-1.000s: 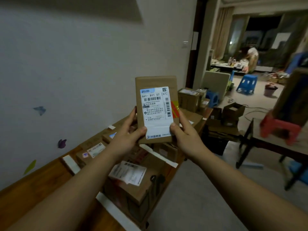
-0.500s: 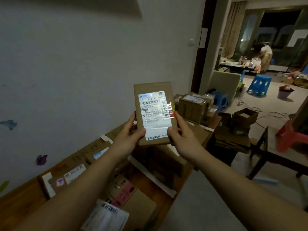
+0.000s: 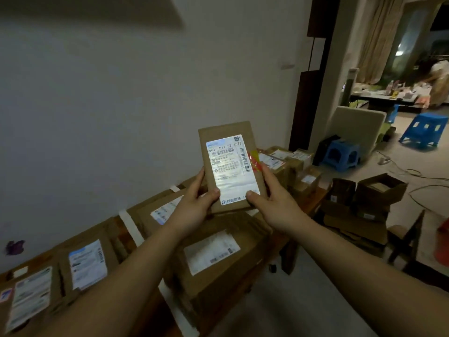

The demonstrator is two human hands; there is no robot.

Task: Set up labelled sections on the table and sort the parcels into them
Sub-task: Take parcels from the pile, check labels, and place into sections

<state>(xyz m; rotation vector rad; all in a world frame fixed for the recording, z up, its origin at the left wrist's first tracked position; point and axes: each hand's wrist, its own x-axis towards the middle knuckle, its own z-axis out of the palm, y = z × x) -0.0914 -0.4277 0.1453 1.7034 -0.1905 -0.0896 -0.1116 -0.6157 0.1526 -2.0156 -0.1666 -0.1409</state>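
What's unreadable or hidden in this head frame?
1. Label on held parcel: fine print too small, glare washes it; head view.
2. White strip: any section writing unreadable, dim and blurred.
3. Bottom-left parcel: cut off by the frame edge.
4. Fingers of left hand and right hand behind the held parcel: hidden by it.

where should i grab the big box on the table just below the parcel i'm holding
Probably two-handed, by its two end faces, coming from the open floor side. The big box looks too broad for a single grip, its top is a flat labelled face with no handle, and other parcels crowd its wall side.
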